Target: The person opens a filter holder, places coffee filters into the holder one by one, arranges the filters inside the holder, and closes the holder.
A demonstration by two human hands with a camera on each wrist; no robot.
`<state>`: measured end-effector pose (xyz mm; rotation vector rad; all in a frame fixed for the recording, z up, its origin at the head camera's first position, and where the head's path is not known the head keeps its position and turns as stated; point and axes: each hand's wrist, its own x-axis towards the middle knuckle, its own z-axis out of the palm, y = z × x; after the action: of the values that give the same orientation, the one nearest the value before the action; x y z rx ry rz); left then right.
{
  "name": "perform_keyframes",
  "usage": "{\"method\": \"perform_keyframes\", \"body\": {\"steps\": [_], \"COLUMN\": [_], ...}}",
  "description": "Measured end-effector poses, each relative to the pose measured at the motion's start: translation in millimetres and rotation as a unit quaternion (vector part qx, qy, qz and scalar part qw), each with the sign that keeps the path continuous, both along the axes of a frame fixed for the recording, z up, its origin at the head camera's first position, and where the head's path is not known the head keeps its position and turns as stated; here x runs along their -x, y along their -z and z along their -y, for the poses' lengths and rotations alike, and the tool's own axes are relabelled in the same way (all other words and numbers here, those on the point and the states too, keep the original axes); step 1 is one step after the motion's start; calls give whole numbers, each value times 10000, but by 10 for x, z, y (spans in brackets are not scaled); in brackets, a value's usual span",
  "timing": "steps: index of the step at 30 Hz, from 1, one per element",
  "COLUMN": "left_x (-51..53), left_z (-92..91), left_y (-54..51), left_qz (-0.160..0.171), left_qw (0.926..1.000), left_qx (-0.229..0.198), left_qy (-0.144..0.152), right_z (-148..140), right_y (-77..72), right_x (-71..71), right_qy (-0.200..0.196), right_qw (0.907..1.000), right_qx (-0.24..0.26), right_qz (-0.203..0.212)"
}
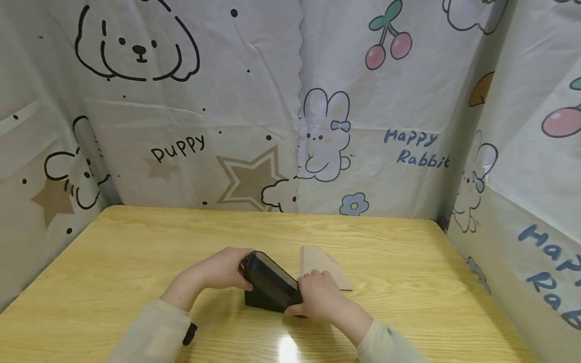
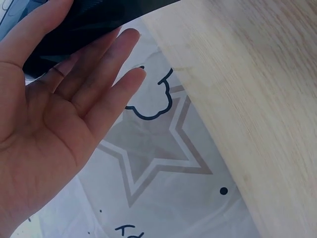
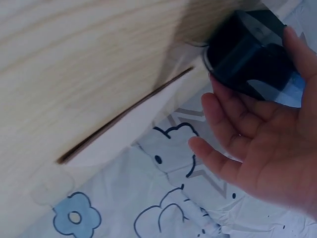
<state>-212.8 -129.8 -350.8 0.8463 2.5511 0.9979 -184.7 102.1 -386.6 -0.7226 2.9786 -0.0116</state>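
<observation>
A black wedge-shaped thing [image 1: 274, 280] with a rounded, glossy top stands tilted on the wooden table, its high end to the left. My left hand [image 1: 229, 267] holds that high end. In the left wrist view, the thumb of the left hand [image 2: 54, 109] lies on one side of the black thing [image 2: 94, 29] and fingers pass behind it. At the low right end, my right hand [image 1: 320, 297] grips with thumb and fingers. The right wrist view shows the right hand [image 3: 267, 134] with the black thing [image 3: 247, 54] between thumb and forefinger; other fingers are loosely bent.
A thin beige flat piece [image 1: 322, 264] with a slanted edge lies just behind the right hand; the right wrist view shows its dark edge [image 3: 124, 116]. Printed cloth [image 1: 254, 116] hangs behind and beside the table [image 1: 172, 237]. Something small and black [image 1: 190, 334] sits by the left cuff.
</observation>
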Motion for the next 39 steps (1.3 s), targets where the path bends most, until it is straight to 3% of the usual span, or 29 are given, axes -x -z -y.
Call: {"method": "perform_keyframes", "body": {"steps": [6, 11, 14, 23, 30, 39], "left_x": [-17, -9, -7, 0, 0, 1], "left_z": [-18, -2, 3, 3, -15, 7], "left_y": [-37, -37, -32, -30, -52, -48], "left_qz": [-46, 63, 124, 207, 273, 324], "left_qw": [9999, 9999, 9999, 9997, 9994, 9993], "left_qx": [118, 115, 103, 85, 171, 155], "left_qy": [48, 54, 49, -5, -81, -99], "right_z": [170, 301, 335, 267, 141, -20], "right_y": [-137, -251, -309, -393, -492, -595], "right_x": [16, 34, 40, 58, 20, -31], "right_qy": [-120, -356, -389, -163, -123, -600], "right_qw": [9977, 9861, 9804, 9728, 9738, 9775], "right_qx": [669, 1620, 1933, 2296, 2271, 2007], "right_qz": [-30, -4, 14, 264, 93, -242]}}
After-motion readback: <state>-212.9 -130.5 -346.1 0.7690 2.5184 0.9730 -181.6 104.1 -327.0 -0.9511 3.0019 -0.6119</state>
